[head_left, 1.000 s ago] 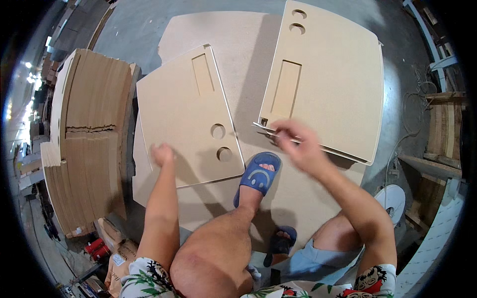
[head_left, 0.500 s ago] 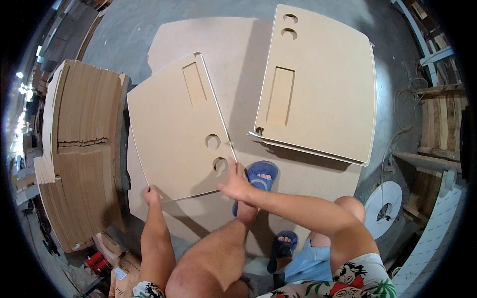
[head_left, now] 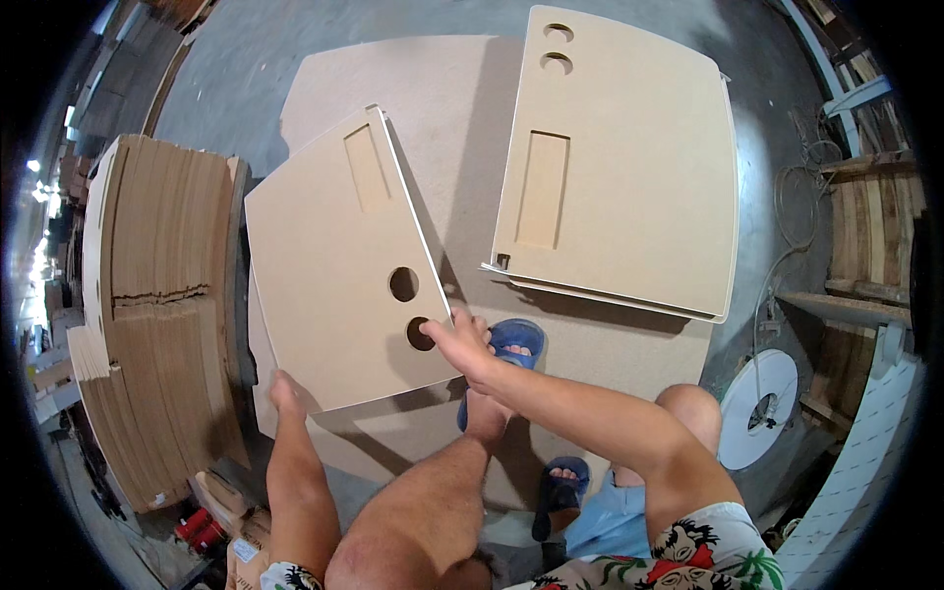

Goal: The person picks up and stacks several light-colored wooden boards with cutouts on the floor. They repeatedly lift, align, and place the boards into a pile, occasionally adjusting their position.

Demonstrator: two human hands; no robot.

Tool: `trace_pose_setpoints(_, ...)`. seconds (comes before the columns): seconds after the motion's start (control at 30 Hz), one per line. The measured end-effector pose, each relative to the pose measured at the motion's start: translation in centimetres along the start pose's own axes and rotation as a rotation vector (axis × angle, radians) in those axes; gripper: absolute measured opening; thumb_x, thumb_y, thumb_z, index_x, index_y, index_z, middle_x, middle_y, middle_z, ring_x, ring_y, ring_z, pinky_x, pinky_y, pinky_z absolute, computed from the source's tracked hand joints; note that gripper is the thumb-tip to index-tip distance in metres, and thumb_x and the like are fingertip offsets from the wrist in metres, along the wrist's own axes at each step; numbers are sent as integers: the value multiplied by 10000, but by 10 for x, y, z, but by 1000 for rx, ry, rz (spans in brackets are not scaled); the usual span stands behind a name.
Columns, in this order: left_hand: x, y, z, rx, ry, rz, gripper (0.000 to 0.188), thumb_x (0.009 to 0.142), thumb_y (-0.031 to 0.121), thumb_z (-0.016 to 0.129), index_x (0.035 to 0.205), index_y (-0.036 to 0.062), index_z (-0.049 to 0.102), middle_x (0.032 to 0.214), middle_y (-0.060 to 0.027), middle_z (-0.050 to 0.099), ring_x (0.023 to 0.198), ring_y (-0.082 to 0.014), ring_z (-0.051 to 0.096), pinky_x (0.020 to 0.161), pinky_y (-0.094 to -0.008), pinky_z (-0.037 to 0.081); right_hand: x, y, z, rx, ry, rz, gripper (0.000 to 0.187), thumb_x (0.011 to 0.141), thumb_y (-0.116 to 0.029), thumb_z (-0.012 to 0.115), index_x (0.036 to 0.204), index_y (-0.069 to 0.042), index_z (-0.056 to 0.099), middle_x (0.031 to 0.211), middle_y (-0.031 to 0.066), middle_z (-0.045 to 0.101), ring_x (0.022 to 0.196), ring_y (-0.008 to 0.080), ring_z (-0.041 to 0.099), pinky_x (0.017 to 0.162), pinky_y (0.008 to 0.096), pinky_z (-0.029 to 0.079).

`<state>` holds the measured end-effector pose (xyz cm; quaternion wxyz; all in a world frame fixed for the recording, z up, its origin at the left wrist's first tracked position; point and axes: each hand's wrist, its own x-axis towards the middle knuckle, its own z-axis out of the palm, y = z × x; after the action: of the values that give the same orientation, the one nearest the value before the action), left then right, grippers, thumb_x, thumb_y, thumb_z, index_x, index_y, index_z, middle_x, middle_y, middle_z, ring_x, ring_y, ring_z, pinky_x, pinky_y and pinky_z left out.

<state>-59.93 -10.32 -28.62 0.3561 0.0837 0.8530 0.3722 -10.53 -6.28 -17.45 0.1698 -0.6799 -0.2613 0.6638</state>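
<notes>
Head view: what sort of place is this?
Probably a woodworking or furniture workshop. A big stack of brown boards stands at the left, and the pale panel and the pile of panels at the right have neat round and rectangular cut-outs.

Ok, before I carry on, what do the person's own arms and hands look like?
The left hand and right hand are both ungloved, with no wristwatch visible. The right sleeve is short and white, printed with black figures, red patches and green palm leaves. Little shows of the left sleeve: white with dark print.
</notes>
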Motion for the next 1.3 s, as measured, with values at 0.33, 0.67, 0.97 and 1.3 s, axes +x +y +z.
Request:
trace_pose_setpoints(0.33,-96,38,64,-434,-297,-121,719,1055,532,368,1559,18,376,1606,-169,408,1455,-375,407,1194,-504,329,-41,-65,-15,160,270,-204,672,847,-475,621,1376,-67,545,1355,204,569,1323,386,498,1104,576,320)
trace_pose_setpoints(0.67,-216,151,214,-498,-632,-141,728,1005,559,475,1476,4,467,1502,-170,514,1396,-352,466,1188,-499,344,-47,-74,-181,601,509,-455,467,954,-330,650,1315,-43,576,1118,54,649,1093,172,549,1073,376,369)
trace_pose_setpoints(0.97,-361,182,313,-361,-1213,-153,602,1024,455,496,1376,-32,535,1393,-155,597,1332,-306,526,1157,-453,381,-100,-2,-366,945,751,-393,408,930,-339,628,1189,-25,667,1150,109,670,1043,237,641,933,440,506)
trace_pose_setpoints(1.3,-438,154,354,-235,-1288,-285,480,990,355,575,1329,15,579,1322,-117,632,1243,-269,571,1115,-435,409,-131,71,-430,1020,867,-221,501,909,-428,603,1210,-30,645,1123,120,686,995,269,667,866,457,543)
